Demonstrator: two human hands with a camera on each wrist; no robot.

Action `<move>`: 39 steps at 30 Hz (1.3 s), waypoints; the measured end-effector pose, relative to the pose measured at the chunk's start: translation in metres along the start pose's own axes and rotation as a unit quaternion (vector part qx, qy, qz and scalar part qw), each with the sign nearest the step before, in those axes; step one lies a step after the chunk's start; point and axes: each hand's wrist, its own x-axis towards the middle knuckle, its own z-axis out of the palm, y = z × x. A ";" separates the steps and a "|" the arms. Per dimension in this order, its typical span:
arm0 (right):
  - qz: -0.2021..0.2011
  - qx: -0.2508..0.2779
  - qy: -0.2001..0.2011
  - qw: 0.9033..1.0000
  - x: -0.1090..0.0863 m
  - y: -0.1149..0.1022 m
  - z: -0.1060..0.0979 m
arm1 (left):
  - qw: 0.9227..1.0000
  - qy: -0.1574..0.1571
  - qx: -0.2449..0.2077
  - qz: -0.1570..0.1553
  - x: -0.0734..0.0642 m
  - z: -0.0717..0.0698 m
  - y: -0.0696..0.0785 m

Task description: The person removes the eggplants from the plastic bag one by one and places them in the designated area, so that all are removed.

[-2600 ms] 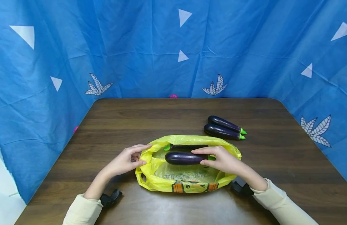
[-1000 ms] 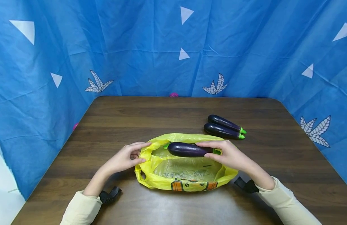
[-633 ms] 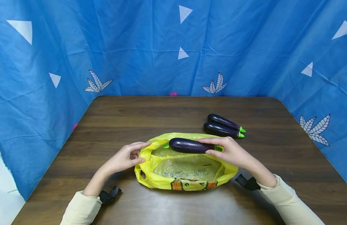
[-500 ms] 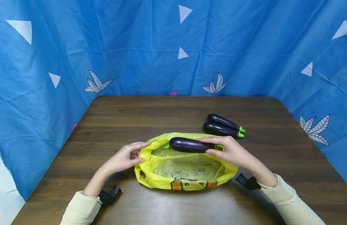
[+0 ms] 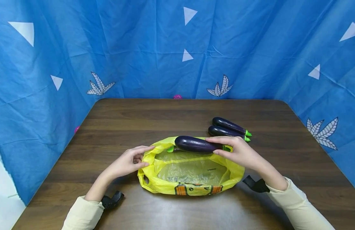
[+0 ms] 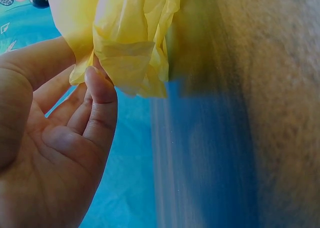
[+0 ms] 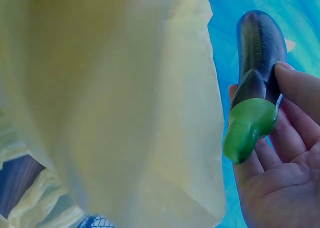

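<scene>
My left hand [image 5: 128,163] pinches the left edge of a yellow plastic bag [image 5: 158,187], whose mouth gapes upward. In the left wrist view thumb and fingers meet on the crumpled yellow film [image 6: 125,47]. With thumb and fingers near its green stem end, my right hand [image 5: 245,155] holds a dark purple eggplant [image 5: 192,144] over the bag's far rim. The right wrist view shows this eggplant's green cap [image 7: 252,120] clear of the fingers. Inside the bag lies a second eggplant, mostly hidden, its green stem [image 5: 170,149] peeking out at the left.
Two more eggplants, a farther one [image 5: 230,126] and a nearer one [image 5: 223,131], lie side by side on the brown wooden table [image 5: 131,118] behind the bag. The right hand partly overlaps the nearer one. A blue patterned curtain [image 5: 154,38] hangs behind the table.
My right hand has lifted the eggplant from inside the bag's opening, up and away toward the far rim and slightly right. The left hand has kept its hold on the bag's edge.
</scene>
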 end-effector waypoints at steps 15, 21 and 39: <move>0.001 -0.023 0.039 0.999 -0.002 0.005 -0.011 | 1.000 0.000 0.002 0.001 -0.001 0.000 -0.001; 0.007 -0.019 0.058 0.998 -0.005 0.011 -0.017 | 1.000 0.003 0.013 0.000 0.001 -0.001 0.002; 0.031 -0.006 0.085 0.996 -0.020 0.023 -0.034 | 1.000 0.003 0.011 -0.002 0.000 0.000 0.000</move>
